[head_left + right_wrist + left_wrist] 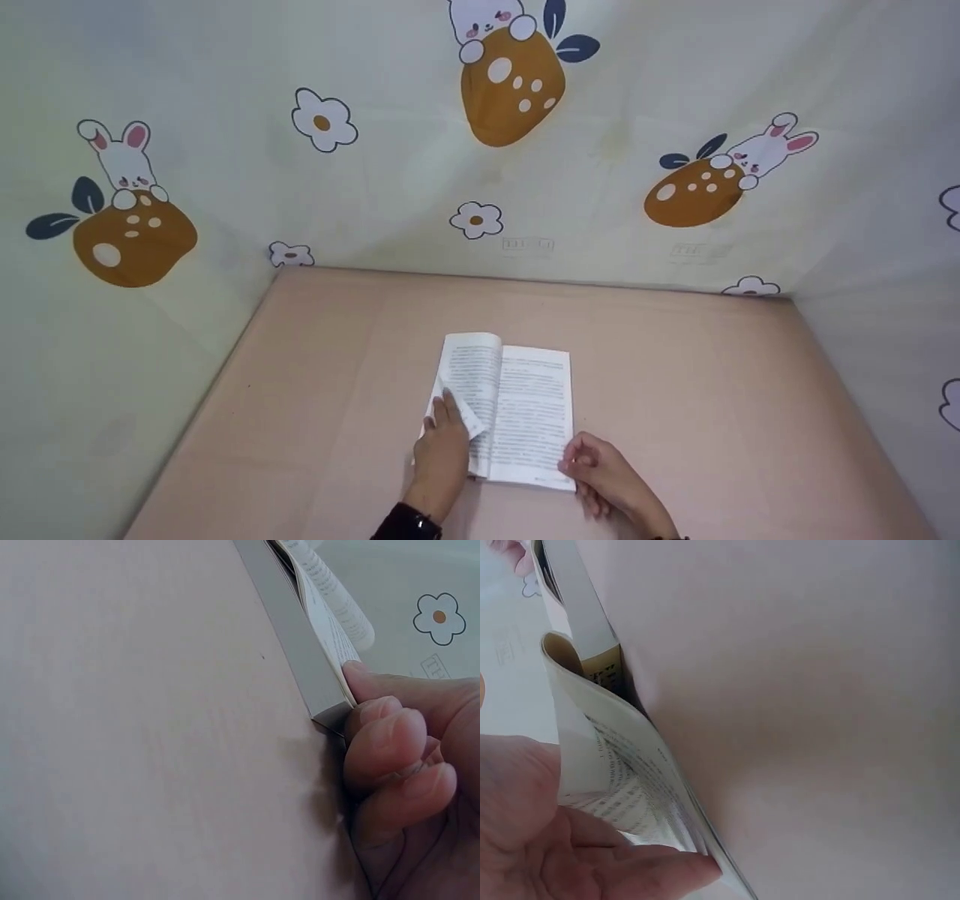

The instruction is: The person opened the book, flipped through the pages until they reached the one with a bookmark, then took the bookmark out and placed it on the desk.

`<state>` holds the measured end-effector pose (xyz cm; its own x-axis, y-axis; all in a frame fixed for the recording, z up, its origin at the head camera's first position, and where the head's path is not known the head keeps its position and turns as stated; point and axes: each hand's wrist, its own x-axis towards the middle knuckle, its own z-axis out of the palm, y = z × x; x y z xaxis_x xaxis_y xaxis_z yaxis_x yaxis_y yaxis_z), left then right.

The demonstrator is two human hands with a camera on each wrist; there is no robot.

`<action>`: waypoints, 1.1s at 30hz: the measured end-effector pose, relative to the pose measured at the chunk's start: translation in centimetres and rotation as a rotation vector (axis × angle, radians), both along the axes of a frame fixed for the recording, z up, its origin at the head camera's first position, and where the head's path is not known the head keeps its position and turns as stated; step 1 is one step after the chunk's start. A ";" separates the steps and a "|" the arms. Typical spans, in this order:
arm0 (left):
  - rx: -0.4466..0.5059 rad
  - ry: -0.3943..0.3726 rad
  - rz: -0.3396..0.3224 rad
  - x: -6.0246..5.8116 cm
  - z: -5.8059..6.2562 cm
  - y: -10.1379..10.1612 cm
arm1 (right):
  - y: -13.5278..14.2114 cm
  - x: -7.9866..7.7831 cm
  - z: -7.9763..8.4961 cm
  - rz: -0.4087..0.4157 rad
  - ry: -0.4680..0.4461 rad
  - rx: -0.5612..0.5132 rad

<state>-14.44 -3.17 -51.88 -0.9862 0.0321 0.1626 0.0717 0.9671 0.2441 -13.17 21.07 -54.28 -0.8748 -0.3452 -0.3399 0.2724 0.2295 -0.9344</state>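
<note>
An open book [531, 420] with printed text lies on the table. My left hand [442, 457] rests over the lower part of its left side, fingers pointing up the page. Beside those fingers a loose leaf [469, 418] stands bent over the left page. From the left wrist view, the left hand [592, 847] has a digit reaching to the outer page edges, next to a curled-up leaf [607, 712]. My right hand [611, 476] pinches the lower right corner of the book. In the right wrist view its thumb [397, 686] lies on the page edge, other fingers curled below.
The book lies on a pinkish-beige tabletop [330, 390]. Pale cloth walls [390, 187] printed with rabbits, flowers and brown fruit rise at the back and both sides. A dark sleeve cuff [409, 523] circles the left wrist.
</note>
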 end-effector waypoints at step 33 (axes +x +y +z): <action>-0.209 -0.199 -0.039 0.5 0.5 0.6 | 0.0 0.2 -0.3 0.004 0.010 0.001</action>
<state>-13.89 -2.55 -51.39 -0.9954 0.0828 -0.0479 0.0802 0.9954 0.0527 -13.02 21.05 -54.62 -0.8767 -0.3490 -0.3311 0.2618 0.2312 -0.9370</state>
